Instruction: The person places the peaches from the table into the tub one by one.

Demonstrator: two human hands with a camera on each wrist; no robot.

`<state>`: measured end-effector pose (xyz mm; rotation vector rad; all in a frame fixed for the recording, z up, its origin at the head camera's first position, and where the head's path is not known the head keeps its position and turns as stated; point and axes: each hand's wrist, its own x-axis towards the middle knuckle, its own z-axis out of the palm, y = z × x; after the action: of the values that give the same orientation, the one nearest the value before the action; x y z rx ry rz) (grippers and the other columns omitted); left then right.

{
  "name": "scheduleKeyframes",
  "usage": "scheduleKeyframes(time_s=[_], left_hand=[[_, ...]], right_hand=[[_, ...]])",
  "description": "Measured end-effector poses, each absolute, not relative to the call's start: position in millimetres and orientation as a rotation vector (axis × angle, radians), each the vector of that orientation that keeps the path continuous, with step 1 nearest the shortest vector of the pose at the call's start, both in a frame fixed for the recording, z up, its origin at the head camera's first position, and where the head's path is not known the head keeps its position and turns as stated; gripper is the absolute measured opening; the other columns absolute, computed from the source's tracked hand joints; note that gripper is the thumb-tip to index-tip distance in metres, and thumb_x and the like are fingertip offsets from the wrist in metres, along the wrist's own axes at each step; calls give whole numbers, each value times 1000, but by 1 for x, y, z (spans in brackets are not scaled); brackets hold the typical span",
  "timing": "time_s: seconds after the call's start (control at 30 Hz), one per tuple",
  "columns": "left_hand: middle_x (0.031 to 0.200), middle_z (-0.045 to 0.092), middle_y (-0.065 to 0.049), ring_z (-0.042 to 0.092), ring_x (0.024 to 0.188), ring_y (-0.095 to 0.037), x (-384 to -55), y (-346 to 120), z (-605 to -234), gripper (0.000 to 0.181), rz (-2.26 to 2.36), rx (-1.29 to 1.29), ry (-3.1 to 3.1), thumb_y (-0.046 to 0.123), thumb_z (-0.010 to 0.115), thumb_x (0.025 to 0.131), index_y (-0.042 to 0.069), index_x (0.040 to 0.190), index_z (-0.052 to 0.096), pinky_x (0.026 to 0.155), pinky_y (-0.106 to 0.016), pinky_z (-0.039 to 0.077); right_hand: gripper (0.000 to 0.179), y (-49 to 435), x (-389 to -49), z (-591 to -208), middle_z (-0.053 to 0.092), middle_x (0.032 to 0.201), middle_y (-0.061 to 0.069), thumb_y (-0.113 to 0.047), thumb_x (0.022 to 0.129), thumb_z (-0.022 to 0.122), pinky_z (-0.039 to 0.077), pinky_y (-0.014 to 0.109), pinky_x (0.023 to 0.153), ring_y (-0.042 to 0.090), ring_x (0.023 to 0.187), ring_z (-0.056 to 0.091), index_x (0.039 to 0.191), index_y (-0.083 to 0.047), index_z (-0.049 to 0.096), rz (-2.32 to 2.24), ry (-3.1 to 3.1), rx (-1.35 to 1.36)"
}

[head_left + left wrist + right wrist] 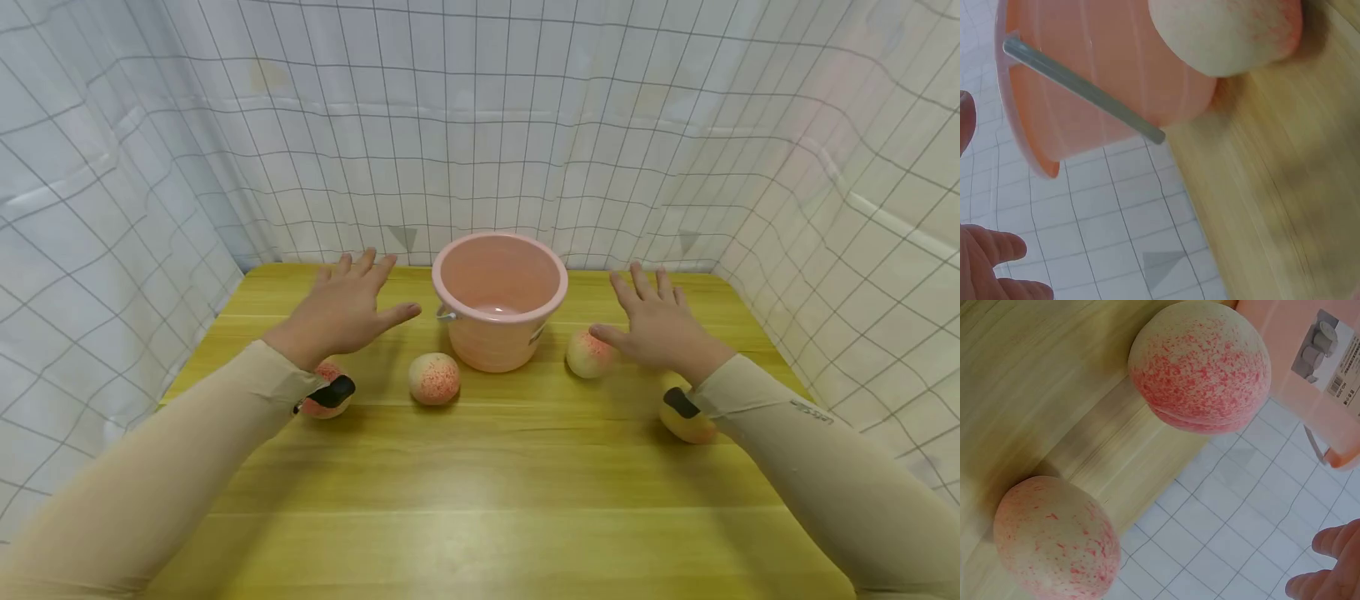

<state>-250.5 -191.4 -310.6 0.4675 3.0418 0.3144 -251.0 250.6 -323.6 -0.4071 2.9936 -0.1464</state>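
Note:
A pink bucket [495, 342] stands upright near the back of the wooden table, its inside showing no contents. My left hand [341, 308] is held out left of it, fingers straight and spread, holding nothing. On the other side my right hand [660, 329] is spread in the same way, its thumb overlapping a peach [587, 357] in the head view. Another peach [434, 379] lies just left of the bucket's front. Below the left wrist sits a peach [327, 404], partly covered by the sleeve and a black wrist piece. A further peach [686, 421] is partly hidden under the right wrist.
The wooden table [465, 483] reaches back to a white grid-patterned curtain [495, 125], which also hangs on both sides. A grey-white bucket handle [1085, 89] slants down the bucket's side in the left wrist view. A printed label [1335, 359] shows on the bucket.

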Motion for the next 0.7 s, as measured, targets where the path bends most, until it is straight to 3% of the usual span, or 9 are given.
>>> scheduleKeyframes(time_s=[0.43, 0.7], left_hand=[[177, 9, -19, 7, 161, -51, -261, -153, -308, 109, 564, 540, 3014, 84, 39, 96, 8, 170, 14, 129, -66, 8], [175, 20, -21, 14, 163, -43, -269, -128, -312, 107, 689, 609, 3013, 77, 50, 97, 4, 168, 19, 131, -61, 14]], right_hand=[[98, 278, -239, -335, 1, 170, 38, -64, 106, 46, 7, 72, 126, 60, 157, 3, 167, 5, 12, -179, 2944, -499], [101, 297, -221, -345, 2, 169, 42, -64, 105, 50, 14, 75, 122, 65, 153, 7, 166, 6, 11, -239, 2918, -459]])
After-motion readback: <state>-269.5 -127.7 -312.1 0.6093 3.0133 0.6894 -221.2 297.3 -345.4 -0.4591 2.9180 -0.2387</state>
